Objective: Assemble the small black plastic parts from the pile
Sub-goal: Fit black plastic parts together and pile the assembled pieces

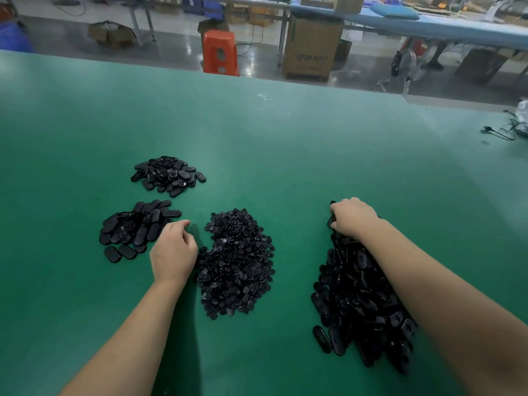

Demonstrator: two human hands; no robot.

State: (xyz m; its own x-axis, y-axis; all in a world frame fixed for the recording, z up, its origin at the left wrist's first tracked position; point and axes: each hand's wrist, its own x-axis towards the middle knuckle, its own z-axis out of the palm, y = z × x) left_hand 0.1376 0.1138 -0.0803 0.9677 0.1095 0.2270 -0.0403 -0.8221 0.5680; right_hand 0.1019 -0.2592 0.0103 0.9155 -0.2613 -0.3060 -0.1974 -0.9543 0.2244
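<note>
Several piles of black plastic parts lie on the green table (257,144). A pile of small round pieces (240,264) sits in the middle, and a large pile of oval shells (360,298) lies at the right. Two smaller piles of oval pieces are on the left, one far (168,175) and one near (137,227). My left hand (174,252) rests with curled fingers at the left edge of the round pieces; whether it holds anything is hidden. My right hand (353,218) grips an oval shell at the far end of the right pile.
The table's far edge runs across the top of the view. Beyond it stand an orange stool (220,51), a cardboard box (313,47) and blue benches. Black cables (505,130) lie at the table's right edge.
</note>
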